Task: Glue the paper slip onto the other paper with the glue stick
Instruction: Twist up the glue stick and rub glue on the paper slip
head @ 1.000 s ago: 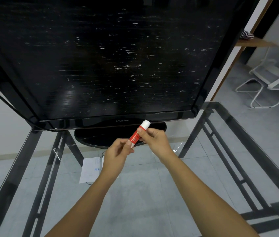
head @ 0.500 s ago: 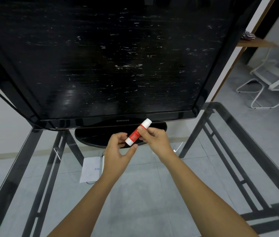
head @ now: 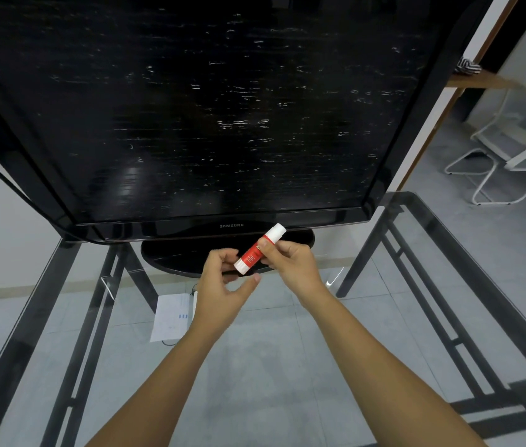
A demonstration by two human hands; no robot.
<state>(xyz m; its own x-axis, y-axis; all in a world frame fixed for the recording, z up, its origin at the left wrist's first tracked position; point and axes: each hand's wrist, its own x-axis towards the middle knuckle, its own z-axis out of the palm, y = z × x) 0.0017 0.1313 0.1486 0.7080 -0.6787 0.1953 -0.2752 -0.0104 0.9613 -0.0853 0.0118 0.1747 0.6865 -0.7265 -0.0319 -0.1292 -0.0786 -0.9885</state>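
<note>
My right hand [head: 290, 262] grips a red glue stick [head: 252, 254] with white ends, held tilted above the glass table, its white cap pointing up to the right. My left hand [head: 223, 285] hovers just below the stick's lower end with fingers spread and nothing in it. A white paper [head: 171, 317] with small blue marks lies flat on the glass, left of my left wrist, which hides its right part. A separate slip cannot be told apart.
A large black TV [head: 207, 108] on an oval stand [head: 171, 256] fills the far half of the glass table [head: 287, 382]. The table has a dark metal frame [head: 448, 269]. White chairs [head: 506, 162] stand on the floor at far right.
My left hand let go of the glue stick's lower end and opened, dropping slightly below it. My right hand keeps the stick, now tilted a little flatter.
</note>
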